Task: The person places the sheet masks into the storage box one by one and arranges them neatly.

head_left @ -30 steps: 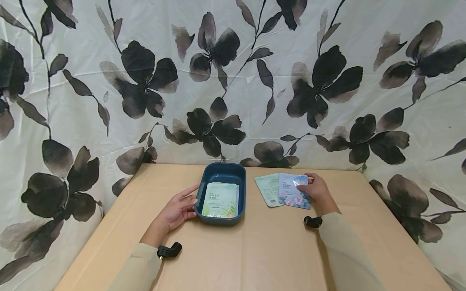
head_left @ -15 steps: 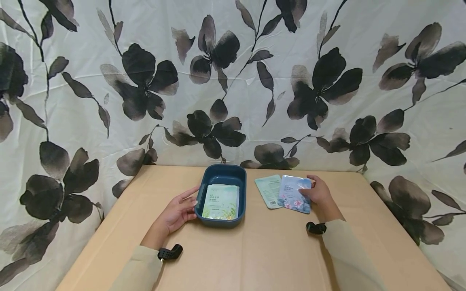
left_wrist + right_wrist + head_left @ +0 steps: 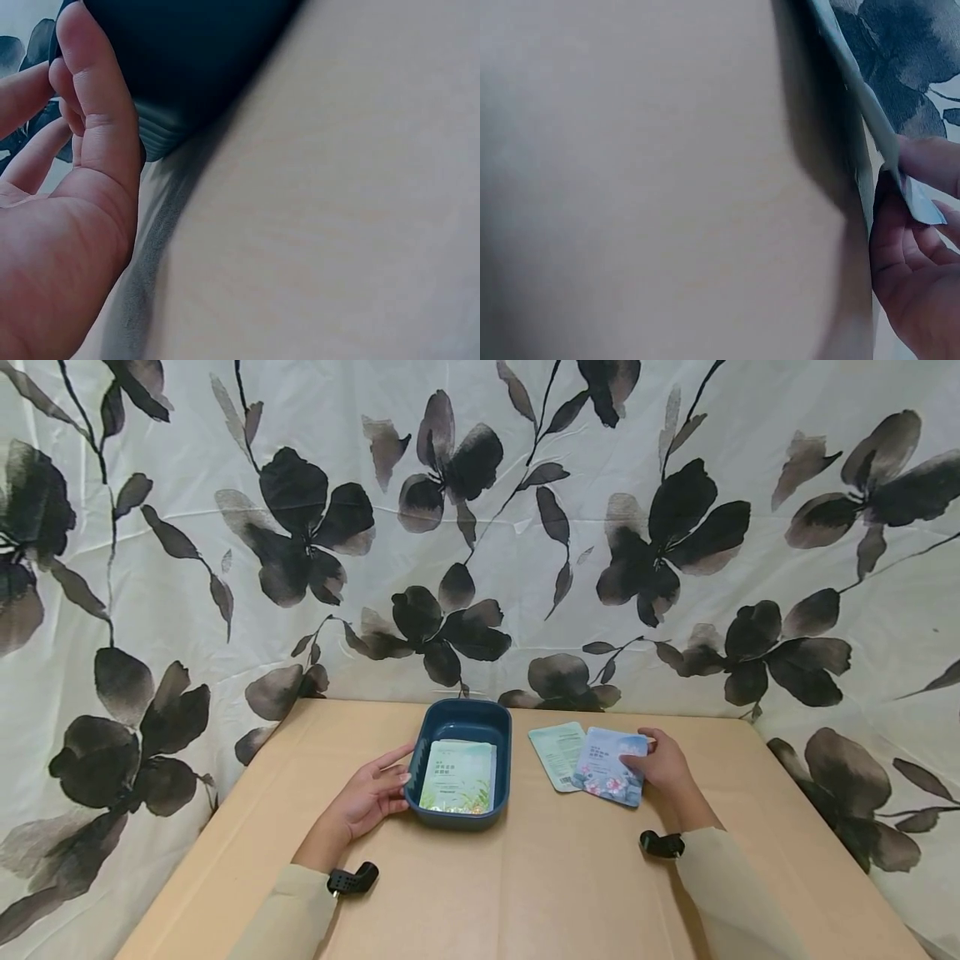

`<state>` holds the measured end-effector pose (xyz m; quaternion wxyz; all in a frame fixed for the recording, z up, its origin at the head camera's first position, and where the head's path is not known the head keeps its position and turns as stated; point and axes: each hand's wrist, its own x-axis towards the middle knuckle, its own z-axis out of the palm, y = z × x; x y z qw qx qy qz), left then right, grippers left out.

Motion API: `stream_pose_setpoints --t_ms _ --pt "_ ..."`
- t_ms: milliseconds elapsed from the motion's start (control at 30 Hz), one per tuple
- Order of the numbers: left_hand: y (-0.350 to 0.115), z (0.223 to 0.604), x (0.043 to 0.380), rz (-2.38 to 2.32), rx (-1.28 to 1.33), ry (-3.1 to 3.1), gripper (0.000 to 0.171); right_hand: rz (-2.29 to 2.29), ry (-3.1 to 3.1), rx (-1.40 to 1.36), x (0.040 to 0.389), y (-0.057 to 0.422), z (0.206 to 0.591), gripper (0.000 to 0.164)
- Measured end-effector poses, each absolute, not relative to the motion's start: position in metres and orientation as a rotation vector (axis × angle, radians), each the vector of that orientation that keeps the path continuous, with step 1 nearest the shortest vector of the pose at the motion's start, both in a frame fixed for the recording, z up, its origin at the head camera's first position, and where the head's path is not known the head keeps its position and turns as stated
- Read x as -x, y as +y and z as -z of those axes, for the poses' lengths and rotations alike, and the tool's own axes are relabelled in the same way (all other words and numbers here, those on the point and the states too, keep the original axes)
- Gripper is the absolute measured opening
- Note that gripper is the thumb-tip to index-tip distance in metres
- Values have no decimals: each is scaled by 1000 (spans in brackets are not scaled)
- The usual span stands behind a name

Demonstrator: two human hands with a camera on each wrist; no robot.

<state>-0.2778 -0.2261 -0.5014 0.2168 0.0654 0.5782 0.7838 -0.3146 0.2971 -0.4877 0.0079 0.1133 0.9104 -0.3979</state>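
Note:
My left hand [image 3: 370, 799] grips the near left rim of a dark blue plastic bin [image 3: 467, 820], its fingertips at the wall. Inside the bin lie light green face mask packets [image 3: 457, 777], stacked flat. In the left wrist view, my fingers [image 3: 97, 97] lie against the bin's dark outer wall [image 3: 180, 60]. My right hand [image 3: 670, 770] pinches the right edge of a blue face mask packet [image 3: 609, 764] with pink flowers. That packet overlaps a pale green packet [image 3: 557, 752] on the table. From the right wrist, the held packet [image 3: 855, 71] is seen edge-on above the table.
A light wood-coloured table [image 3: 480, 902] runs beneath everything. Behind it hangs a white curtain [image 3: 525, 527] with dark flowers, also draping down both sides. Black straps with small devices sit on both wrists.
My right hand has drawn the blue packet slightly right and towards me, uncovering more of the green one. The left hand and the bin stay in place.

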Motion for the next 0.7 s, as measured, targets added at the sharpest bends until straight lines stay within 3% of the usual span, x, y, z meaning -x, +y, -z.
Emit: stream_pose_setpoints --t_ms 700 --pt "-224 502 279 -2181 -183 1588 65 1417 2739 -288 301 292 491 75"
